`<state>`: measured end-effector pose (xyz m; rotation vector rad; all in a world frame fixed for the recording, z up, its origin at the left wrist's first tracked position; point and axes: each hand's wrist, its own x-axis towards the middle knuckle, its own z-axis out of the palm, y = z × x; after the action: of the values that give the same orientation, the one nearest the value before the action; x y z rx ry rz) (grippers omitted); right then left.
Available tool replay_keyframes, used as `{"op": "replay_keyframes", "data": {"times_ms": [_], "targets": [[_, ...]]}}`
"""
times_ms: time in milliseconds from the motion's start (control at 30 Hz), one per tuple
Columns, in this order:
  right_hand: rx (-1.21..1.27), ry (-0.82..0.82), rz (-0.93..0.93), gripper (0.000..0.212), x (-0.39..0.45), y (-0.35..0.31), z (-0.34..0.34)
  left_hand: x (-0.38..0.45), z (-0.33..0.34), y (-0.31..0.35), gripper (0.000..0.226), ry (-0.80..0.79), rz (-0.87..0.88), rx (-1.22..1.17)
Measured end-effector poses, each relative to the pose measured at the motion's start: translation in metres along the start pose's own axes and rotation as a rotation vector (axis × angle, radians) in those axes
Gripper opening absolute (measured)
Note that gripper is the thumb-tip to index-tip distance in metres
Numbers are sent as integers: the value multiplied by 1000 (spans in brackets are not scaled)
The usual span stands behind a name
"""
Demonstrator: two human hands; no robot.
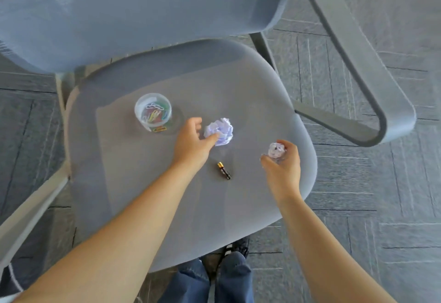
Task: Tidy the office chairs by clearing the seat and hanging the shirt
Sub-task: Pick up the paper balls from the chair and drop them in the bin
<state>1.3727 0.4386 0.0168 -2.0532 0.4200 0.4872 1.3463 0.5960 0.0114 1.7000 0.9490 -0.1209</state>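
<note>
Seat [133, 183] carries a crumpled paper ball [220, 131] at centre, light and crushable, best pinched around its body; left hand [192, 143] open, fingertips touching it, right hand [284, 164] at four o'clock closed on a smaller paper wad [276, 150].

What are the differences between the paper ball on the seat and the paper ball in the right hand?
The paper ball on the seat looks bigger; the paper ball in the right hand looks smaller. The first lies on the chair seat, with only the left hand fingertips touching it; the second is lifted, enclosed in the grip of the right hand. Both are crumpled white paper.
</note>
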Motion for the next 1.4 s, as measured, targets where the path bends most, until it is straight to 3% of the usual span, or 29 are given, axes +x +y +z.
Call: {"op": "replay_keyframes", "data": {"times_ms": [167,233,300,533,633,800,967,1200,1400], "targets": [[-8,-1,35,46,15,21,-5,19,35,-8,92,-48,220,482],[11,-5,50,44,16,28,-7,24,42,-12,88,-51,198,598],[25,-11,60,45,16,32,-9,30,46,-13,69,-43,198,648],[65,-60,-11,37,5,-1,-17,10,20,18,29,51,107,165],[85,-94,-52,48,-7,-30,-17,-12,-8,34,28,88,103,52],[40,-241,-203,33,-32,-85,-9,-55,-62,52,21,185,96,-87],[-9,-429,-321,33,-70,-125,8,-109,-116,62,36,341,93,-179],[-168,-704,-526,40,-152,-153,25,-206,-173,29,23,563,160,-305],[-190,-952,-628,46,-250,-150,46,-302,-207,-27,22,871,45,-470]]}}
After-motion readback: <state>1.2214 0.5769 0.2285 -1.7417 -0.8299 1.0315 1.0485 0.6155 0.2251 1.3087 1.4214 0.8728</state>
